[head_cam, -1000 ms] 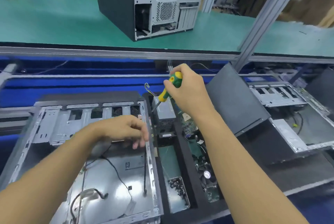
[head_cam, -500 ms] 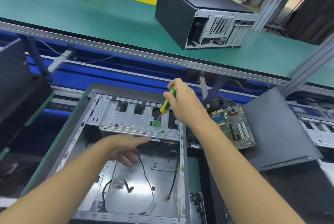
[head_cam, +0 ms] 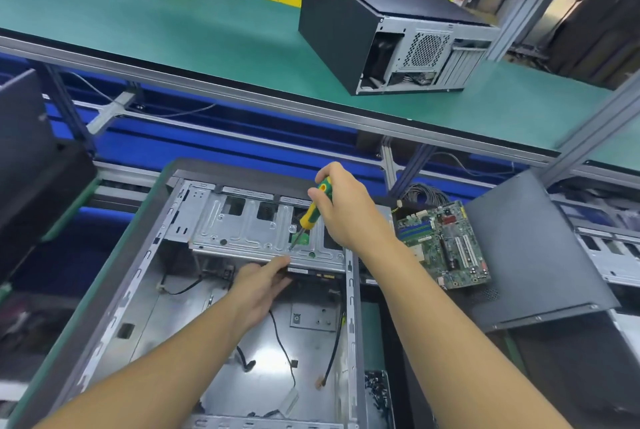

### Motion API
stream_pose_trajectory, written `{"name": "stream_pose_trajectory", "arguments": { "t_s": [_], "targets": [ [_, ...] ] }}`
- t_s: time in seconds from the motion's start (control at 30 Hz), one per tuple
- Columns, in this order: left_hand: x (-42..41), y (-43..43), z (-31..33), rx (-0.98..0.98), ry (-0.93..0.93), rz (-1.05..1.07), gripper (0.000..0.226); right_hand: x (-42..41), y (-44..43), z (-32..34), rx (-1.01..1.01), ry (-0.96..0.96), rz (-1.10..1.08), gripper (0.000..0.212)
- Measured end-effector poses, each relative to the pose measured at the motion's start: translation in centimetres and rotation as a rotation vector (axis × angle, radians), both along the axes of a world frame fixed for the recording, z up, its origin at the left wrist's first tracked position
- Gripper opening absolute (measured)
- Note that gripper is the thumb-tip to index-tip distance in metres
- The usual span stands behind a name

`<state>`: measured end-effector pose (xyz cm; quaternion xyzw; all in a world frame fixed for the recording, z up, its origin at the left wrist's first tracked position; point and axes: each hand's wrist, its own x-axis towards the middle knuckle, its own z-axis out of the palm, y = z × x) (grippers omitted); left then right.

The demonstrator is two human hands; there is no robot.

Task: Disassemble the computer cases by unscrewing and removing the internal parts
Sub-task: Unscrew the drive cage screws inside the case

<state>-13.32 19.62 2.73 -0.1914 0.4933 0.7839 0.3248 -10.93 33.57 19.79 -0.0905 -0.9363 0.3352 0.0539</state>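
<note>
- Open grey sheet-metal computer case (head_cam: 138, 290): laid flat at the lower centre-left, open side up. Judged stiff but sharp-edged and bulky; best held by the folded rims.
- Left hand (head_cam: 263, 286): reached inside the case with a loose, wide grip that holds nothing. Fingers are stretched out, tips touching the front lip of the cage.
- Silver stamped-metal drive cage (head_cam: 242, 231): seated across the far end of the case. Judged light and rigid, with thin edges; its front lip is the place to be held.
- Flat black drive (head_cam: 311, 272): seen just under the cage lip. Judged dense and shock-sensitive; support from below is advised once it is loosened.
- Yellow-and-green-handled screwdriver (head_cam: 313, 212): tilted, tip set on the cage top; the screw itself cannot be made out.
- Right hand (head_cam: 349, 214): grip closed round the screwdriver handle.
- Green motherboard (head_cam: 446, 245): already out, lying right of the case. Fragile; to be held by its edges.
- Dark grey side panel (head_cam: 533, 248): propped just right of the motherboard.
</note>
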Motion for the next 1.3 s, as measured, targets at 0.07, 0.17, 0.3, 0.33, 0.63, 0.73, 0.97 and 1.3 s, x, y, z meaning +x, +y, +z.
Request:
{"name": "stream_pose_trajectory", "arguments": {
  "t_s": [0.07,0.17,0.3,0.33,0.63,0.73,0.97,1.3],
  "targets": [
    [-0.1,0.1,-0.4,0.016,-0.004,0.015,0.017,0.0,0.1,-0.2,0.015,-0.001,-0.01,0.008],
    [-0.2,0.2,-0.8,0.029,-0.006,0.016,0.018,-0.1,0.1,-0.2,0.031,-0.007,-0.012,0.009],
    [-0.4,0.1,-1.1,0.047,-0.008,0.009,0.013,-0.2,-0.3,0.2,0.086,-0.015,0.068,0.011],
    [-0.4,0.1,-1.1,0.049,-0.011,0.012,0.013,-0.2,-0.6,0.5,0.125,-0.023,0.124,0.013],
    [-0.7,0.2,-1.6,0.063,-0.035,0.018,0.019,-2.6,-1.7,1.6,0.559,-0.156,0.012,0.05],
    [-0.8,0.2,-1.7,0.077,-0.046,0.022,0.028,-2.7,-1.4,1.9,0.733,-0.16,0.022,0.05],
    [-0.9,0.1,-1.7,0.084,-0.06,0.011,0.031,-2.4,-0.7,3.1,0.479,-0.246,0.519,0.006],
    [-1.1,0.1,-1.7,0.074,-0.064,-0.006,0.031,-2.7,-2.7,2.6,0.611,-0.198,0.146,0.036]
  ]
}}
